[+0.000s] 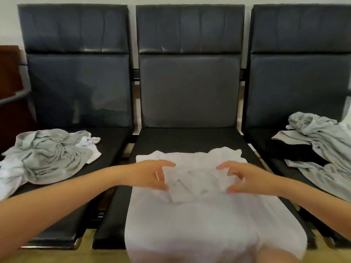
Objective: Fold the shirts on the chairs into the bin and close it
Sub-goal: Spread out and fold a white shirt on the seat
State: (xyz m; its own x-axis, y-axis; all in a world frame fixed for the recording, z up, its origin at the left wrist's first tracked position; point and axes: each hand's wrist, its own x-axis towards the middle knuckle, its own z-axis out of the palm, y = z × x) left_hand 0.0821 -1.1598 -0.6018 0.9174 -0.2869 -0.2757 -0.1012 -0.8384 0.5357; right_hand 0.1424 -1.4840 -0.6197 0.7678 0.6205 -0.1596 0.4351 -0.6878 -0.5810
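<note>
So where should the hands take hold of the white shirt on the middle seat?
By the bunched folds at the middle of the white shirt, one side each. The left hand and right hand already flank that bundle, fingers curled inward; it is raised there and flat elsewhere.

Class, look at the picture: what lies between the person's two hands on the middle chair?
In the head view, a bunched fold of the white shirt lies between the left hand and right hand.
</note>
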